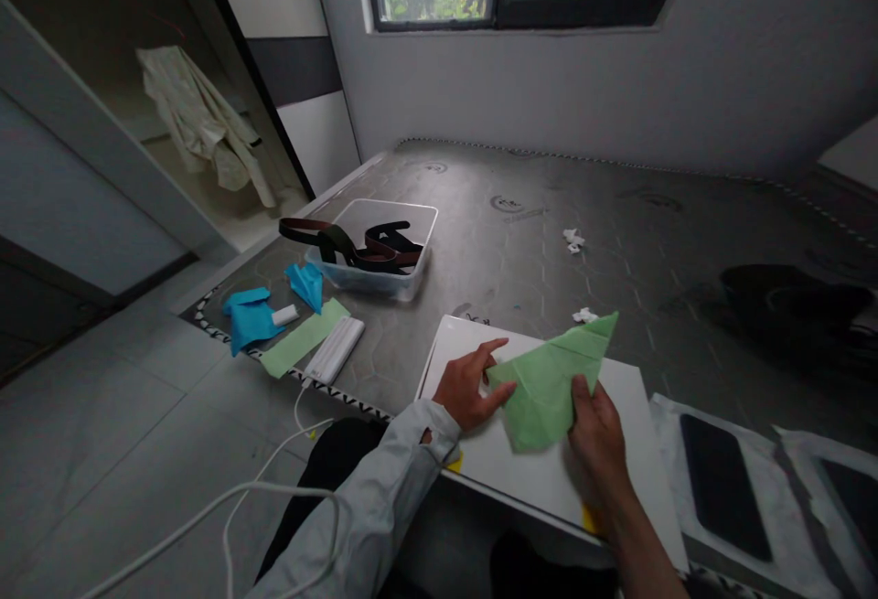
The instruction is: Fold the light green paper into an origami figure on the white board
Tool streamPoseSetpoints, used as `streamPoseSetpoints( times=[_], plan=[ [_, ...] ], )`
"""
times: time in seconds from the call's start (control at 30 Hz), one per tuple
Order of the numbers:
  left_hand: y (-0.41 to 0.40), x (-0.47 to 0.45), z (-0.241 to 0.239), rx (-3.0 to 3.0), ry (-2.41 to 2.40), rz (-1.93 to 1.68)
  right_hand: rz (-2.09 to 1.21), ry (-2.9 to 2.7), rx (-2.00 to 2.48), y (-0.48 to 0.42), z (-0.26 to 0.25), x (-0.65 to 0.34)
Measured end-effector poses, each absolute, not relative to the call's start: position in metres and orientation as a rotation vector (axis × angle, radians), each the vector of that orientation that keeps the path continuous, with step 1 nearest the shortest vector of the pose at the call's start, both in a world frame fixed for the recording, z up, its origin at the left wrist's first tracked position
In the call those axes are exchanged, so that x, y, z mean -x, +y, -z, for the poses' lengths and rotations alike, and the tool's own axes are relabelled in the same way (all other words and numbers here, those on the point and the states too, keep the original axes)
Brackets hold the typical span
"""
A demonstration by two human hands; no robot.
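Observation:
A folded sheet of green paper [549, 389] is held up, tilted, over a white board [473, 462], its pointed corner toward the upper right. My right hand [596, 425] pinches its lower right edge, thumb on the near face. At the paper's left corner is my left hand [470, 384], thumb and index finger stretched out and apart. Whether those fingertips touch the paper is hard to tell. Creases run across the paper's face.
Left on the mattress [480, 242] are a clear plastic box [404, 283] with belts [384, 256], blue folded paper [251, 320], a green paper strip [302, 343] and a white power strip [335, 350] with cable. Phone-like dark slabs [723, 485] lie right. Crumpled white scraps [573, 240] lie beyond.

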State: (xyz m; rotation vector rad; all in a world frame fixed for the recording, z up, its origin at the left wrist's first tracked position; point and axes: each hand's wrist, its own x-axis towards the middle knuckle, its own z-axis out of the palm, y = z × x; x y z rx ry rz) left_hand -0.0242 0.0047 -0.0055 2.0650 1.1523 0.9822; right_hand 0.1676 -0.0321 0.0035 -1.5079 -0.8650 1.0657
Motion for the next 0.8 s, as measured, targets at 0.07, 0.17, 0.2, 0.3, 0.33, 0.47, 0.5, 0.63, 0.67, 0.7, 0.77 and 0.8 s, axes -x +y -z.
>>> streamPoseSetpoints(
  times=[0.07, 0.17, 0.2, 0.3, 0.33, 0.47, 0.5, 0.63, 0.67, 0.7, 0.77, 0.8],
  plan=[
    [0.005, 0.024, 0.003, -2.105, 1.117, -0.996, -1.102, -0.799, 1.458, -0.03, -0.002, -0.17],
    [0.006, 0.024, -0.001, -2.109, 1.08, -1.054, -1.102, -0.817, 1.483, -0.029, -0.004, -0.172],
    [0.006, 0.024, -0.002, -2.082, 1.067, -1.082, -1.094, -0.842, 1.505, -0.029, -0.006, -0.172],
    [0.009, 0.021, 0.001, -1.959, 1.116, -1.115, -1.062, -0.925, 1.58, -0.03, -0.011, -0.172],
    [0.01, 0.02, 0.003, -1.911, 1.167, -1.102, -1.043, -0.955, 1.618, -0.031, -0.012, -0.173],
    [0.01, 0.019, 0.009, -1.761, 1.27, -1.087, -0.944, -1.038, 1.744, -0.03, -0.01, -0.175],
    [0.01, 0.02, 0.01, -1.758, 1.249, -1.098, -0.942, -1.029, 1.734, -0.029, -0.009, -0.175],
    [0.005, 0.024, 0.008, -1.831, 1.057, -1.057, -1.003, -0.896, 1.56, -0.027, -0.003, -0.174],
    [0.004, 0.026, 0.007, -1.857, 0.998, -1.036, -1.025, -0.859, 1.52, -0.026, -0.002, -0.174],
    [0.003, 0.026, 0.007, -1.885, 0.953, -1.012, -1.049, -0.826, 1.487, -0.026, -0.002, -0.174],
    [0.002, 0.026, 0.007, -1.952, 0.935, -0.969, -1.094, -0.768, 1.443, -0.025, -0.001, -0.174],
    [0.002, 0.025, 0.008, -1.987, 0.944, -0.945, -1.113, -0.742, 1.429, -0.025, -0.001, -0.175]
  ],
)
